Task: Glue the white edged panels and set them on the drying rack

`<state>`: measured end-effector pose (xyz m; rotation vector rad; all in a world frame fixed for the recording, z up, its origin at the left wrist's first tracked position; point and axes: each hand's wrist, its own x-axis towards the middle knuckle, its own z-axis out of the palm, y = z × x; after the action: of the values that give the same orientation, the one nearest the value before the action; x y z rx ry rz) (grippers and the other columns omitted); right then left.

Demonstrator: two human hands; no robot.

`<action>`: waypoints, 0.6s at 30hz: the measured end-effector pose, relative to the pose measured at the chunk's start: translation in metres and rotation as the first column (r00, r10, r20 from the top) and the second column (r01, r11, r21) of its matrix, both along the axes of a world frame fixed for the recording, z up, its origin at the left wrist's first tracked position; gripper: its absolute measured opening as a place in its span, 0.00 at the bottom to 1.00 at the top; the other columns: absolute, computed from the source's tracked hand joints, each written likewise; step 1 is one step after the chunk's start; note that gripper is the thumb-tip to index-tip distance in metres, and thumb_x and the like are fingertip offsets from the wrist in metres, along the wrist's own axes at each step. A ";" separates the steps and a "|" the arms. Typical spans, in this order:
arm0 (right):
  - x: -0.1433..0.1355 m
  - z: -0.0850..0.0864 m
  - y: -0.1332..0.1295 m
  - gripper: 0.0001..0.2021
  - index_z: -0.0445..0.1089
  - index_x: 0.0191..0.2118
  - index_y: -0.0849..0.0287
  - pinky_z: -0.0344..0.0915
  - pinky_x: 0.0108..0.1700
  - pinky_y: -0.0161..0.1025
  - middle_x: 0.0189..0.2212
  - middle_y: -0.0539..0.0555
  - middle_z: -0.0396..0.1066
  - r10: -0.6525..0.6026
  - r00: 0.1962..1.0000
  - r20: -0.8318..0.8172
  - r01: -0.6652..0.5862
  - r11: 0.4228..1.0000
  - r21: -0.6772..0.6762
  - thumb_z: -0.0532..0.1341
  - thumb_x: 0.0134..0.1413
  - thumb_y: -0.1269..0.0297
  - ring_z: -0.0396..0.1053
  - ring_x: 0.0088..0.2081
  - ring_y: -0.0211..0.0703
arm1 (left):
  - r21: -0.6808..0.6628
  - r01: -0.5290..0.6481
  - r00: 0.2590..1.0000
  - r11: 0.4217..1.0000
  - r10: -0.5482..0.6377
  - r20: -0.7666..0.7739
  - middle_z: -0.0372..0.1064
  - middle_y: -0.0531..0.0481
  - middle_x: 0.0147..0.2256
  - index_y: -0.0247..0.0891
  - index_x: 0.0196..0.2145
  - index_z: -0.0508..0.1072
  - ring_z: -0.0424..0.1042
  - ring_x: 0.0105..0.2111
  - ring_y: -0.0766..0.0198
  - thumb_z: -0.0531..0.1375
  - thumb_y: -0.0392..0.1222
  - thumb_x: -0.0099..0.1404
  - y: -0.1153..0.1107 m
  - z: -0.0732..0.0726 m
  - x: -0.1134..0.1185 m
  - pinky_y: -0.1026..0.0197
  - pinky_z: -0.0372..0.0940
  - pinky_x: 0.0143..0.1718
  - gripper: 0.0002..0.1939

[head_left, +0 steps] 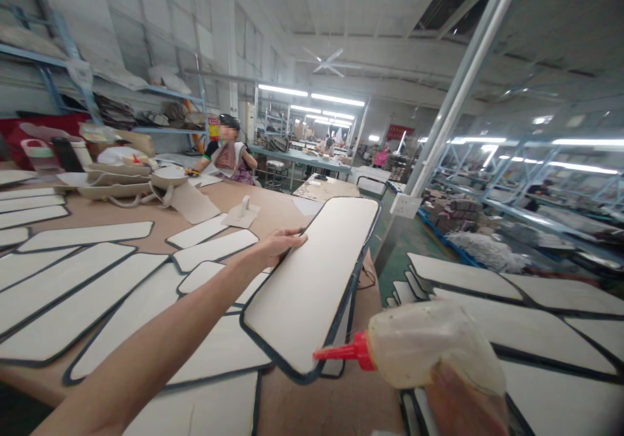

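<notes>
In the head view my left hand (283, 244) grips the left edge of a long white panel with a dark border (312, 280), holding it tilted above the table. My right hand (458, 397) is wrapped round a cloudy squeeze bottle (429, 342) with a red nozzle. The nozzle tip points left and lies at the panel's near right corner; whether it touches, I cannot tell. Beneath and to the left, several similar dark-edged white panels (82, 286) are spread over the brown table (341, 403).
More dark-edged panels (531, 325) lie to the right, some stacked. Beige bag-like pieces (117, 186) and bottles (63, 155) stand at the back left. A co-worker (229, 153) sits across the table. A metal post with a socket box (405, 205) rises beyond the table's right side.
</notes>
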<state>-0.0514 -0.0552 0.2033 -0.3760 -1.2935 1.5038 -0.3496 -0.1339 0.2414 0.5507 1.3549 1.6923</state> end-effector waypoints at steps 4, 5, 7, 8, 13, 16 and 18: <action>-0.002 0.004 0.003 0.27 0.68 0.51 0.52 0.70 0.32 0.45 0.35 0.56 0.74 -0.034 0.997 -0.062 0.029 0.996 -0.086 0.67 0.40 0.64 0.71 0.31 0.48 | -0.007 -0.010 1.000 1.000 0.010 -0.002 0.77 0.48 0.27 0.33 0.49 0.71 0.73 0.22 0.62 0.67 0.34 0.52 -0.001 0.001 0.000 0.62 0.68 0.26 0.25; -0.003 0.006 0.005 0.26 0.68 0.50 0.52 0.70 0.34 0.44 0.36 0.55 0.74 -0.059 0.995 -0.084 0.052 0.994 -0.092 0.67 0.40 0.65 0.71 0.33 0.47 | -0.008 -0.012 1.000 1.000 0.012 -0.003 0.77 0.47 0.27 0.33 0.49 0.71 0.73 0.22 0.62 0.67 0.34 0.51 -0.001 0.001 0.001 0.62 0.69 0.27 0.26; -0.004 0.008 0.007 0.26 0.68 0.50 0.52 0.69 0.38 0.45 0.38 0.55 0.74 -0.080 0.992 -0.097 0.070 0.993 -0.098 0.68 0.39 0.65 0.70 0.36 0.48 | -0.012 -0.016 1.000 1.000 0.015 -0.003 0.77 0.47 0.27 0.32 0.49 0.71 0.73 0.22 0.62 0.66 0.33 0.52 -0.002 0.002 0.002 0.62 0.69 0.27 0.26; -0.004 0.008 0.007 0.27 0.68 0.50 0.52 0.69 0.39 0.45 0.38 0.55 0.74 -0.079 0.993 -0.088 0.070 0.992 -0.102 0.68 0.39 0.65 0.70 0.36 0.48 | -0.013 -0.018 1.000 1.000 0.018 -0.002 0.77 0.47 0.27 0.32 0.49 0.71 0.73 0.22 0.62 0.66 0.33 0.52 -0.002 0.003 0.002 0.62 0.69 0.27 0.25; 0.000 0.000 -0.006 0.29 0.66 0.52 0.53 0.69 0.39 0.50 0.36 0.56 0.74 0.040 0.999 -0.011 -0.041 0.989 -0.142 0.68 0.39 0.63 0.71 0.33 0.49 | -0.017 -0.039 0.999 0.999 0.039 -0.005 0.77 0.47 0.27 0.32 0.49 0.71 0.73 0.23 0.62 0.66 0.33 0.52 -0.003 0.003 0.002 0.62 0.69 0.27 0.24; 0.002 -0.003 -0.012 0.32 0.64 0.54 0.52 0.68 0.40 0.51 0.39 0.57 0.74 0.086 0.996 -0.028 -0.090 0.980 -0.176 0.68 0.39 0.63 0.72 0.33 0.51 | -0.022 -0.046 0.999 0.999 0.046 -0.009 0.77 0.47 0.27 0.32 0.49 0.71 0.73 0.22 0.62 0.65 0.32 0.53 -0.004 0.004 0.001 0.62 0.69 0.26 0.23; 0.001 -0.002 -0.008 0.30 0.65 0.53 0.52 0.69 0.38 0.50 0.36 0.56 0.75 0.043 0.998 -0.048 -0.050 0.984 -0.170 0.68 0.38 0.64 0.72 0.32 0.50 | -0.026 -0.047 0.999 0.999 0.047 -0.010 0.77 0.48 0.26 0.32 0.49 0.71 0.73 0.22 0.63 0.64 0.32 0.54 -0.004 0.004 0.002 0.63 0.69 0.25 0.23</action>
<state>-0.0502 -0.0631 0.2017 -0.4233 -1.1484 1.6597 -0.3478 -0.1384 0.2452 0.5155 1.4046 1.7090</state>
